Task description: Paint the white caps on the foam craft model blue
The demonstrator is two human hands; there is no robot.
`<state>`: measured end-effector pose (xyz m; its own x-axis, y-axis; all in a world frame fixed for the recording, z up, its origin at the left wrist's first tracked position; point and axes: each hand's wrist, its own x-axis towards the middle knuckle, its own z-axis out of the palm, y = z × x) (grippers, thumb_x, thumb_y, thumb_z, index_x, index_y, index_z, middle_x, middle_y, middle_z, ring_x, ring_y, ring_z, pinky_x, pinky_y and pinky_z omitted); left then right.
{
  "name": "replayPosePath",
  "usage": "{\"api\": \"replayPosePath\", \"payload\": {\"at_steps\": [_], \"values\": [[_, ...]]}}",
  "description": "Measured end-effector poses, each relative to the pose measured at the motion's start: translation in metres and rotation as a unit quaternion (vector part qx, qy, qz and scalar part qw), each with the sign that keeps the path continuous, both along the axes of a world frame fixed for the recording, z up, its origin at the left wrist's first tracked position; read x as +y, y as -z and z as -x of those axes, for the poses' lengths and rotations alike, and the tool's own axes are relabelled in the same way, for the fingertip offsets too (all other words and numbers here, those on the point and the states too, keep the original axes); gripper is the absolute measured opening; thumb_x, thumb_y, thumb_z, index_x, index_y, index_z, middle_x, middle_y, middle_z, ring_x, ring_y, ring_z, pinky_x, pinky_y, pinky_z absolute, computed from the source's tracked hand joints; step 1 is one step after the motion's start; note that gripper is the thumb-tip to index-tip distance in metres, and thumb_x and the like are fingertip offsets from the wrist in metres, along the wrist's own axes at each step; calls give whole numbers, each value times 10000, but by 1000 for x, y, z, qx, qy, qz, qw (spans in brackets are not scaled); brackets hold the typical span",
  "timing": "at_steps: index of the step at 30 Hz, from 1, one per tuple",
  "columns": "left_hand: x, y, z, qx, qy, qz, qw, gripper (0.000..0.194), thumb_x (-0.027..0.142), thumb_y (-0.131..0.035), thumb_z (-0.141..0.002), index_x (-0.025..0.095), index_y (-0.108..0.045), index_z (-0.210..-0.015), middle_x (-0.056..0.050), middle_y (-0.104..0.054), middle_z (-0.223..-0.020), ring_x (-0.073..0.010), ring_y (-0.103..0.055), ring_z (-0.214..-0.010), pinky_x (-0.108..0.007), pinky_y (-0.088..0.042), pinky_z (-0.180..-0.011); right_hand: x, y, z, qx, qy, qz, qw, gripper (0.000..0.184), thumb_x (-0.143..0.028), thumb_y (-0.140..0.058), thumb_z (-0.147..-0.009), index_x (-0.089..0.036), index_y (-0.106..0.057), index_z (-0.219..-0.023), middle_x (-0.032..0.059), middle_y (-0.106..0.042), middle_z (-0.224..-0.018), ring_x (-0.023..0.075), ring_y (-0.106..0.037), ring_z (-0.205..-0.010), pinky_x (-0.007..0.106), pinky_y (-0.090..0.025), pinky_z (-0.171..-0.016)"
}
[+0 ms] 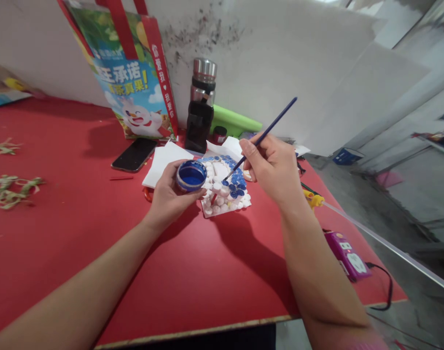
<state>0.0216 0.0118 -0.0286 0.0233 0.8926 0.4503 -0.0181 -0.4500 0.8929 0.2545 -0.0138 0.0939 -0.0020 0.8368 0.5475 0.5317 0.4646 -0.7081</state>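
My left hand (171, 197) is wrapped round a small open jar of blue paint (192, 176), held over the left side of a craft piece. The craft piece (216, 206) is a flat base covered with small round white pieces, part of them coloured blue along the top and right. In my right hand (269, 163) is a thin dark blue paintbrush (273, 125), pinched like a pen and slanting down to the left. Its bristle tip is at the blue rounds near the middle of the piece; whether it touches them I cannot tell.
Behind stand a dark bottle (202, 109), a colourful carrier bag (134, 82) and a small dark jar (219, 134). A phone (134, 154) and white paper (167, 160) lie at left. A yellow glue gun (314, 199) and purple power socket (348, 256) sit near the right table edge.
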Motion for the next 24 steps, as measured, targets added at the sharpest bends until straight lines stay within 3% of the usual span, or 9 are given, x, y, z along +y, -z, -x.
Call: {"api": "replayPosePath", "payload": {"at_steps": [8, 15, 24], "values": [[0, 1, -1, -9, 2, 2, 1000, 722, 287, -1018, -683, 231, -671, -1314, -83, -770, -1292, -291, -770, -1196, -434, -665, -1049, -4, -4, 1, 4, 16, -18, 1000, 382, -516, -708, -1094, -250, -613, -837, -41, -622, -634, 124, -533, -574, 287, -404, -562], [1, 1, 0, -2, 3, -4, 1000, 732, 296, -1028, -688, 226, -667, -1321, -78, -777, -1276, -290, -774, -1191, -416, -671, -1033, -3, -3, 0, -4, 23, -16, 1000, 444, -601, -714, -1072, -246, -621, -821, -37, -619, -621, 126, -537, -571, 277, -399, -538], [0, 1, -1, -6, 1, -1, 1000, 730, 298, -1017, -692, 226, -668, -1329, -83, -783, -1276, -283, -778, -1179, -413, -674, -1022, -3, -3, 1, -11, 18, -16, 1000, 422, -575, -716, -1078, -246, -625, -830, -39, -611, -619, 125, -523, -566, 286, -391, -539]]}}
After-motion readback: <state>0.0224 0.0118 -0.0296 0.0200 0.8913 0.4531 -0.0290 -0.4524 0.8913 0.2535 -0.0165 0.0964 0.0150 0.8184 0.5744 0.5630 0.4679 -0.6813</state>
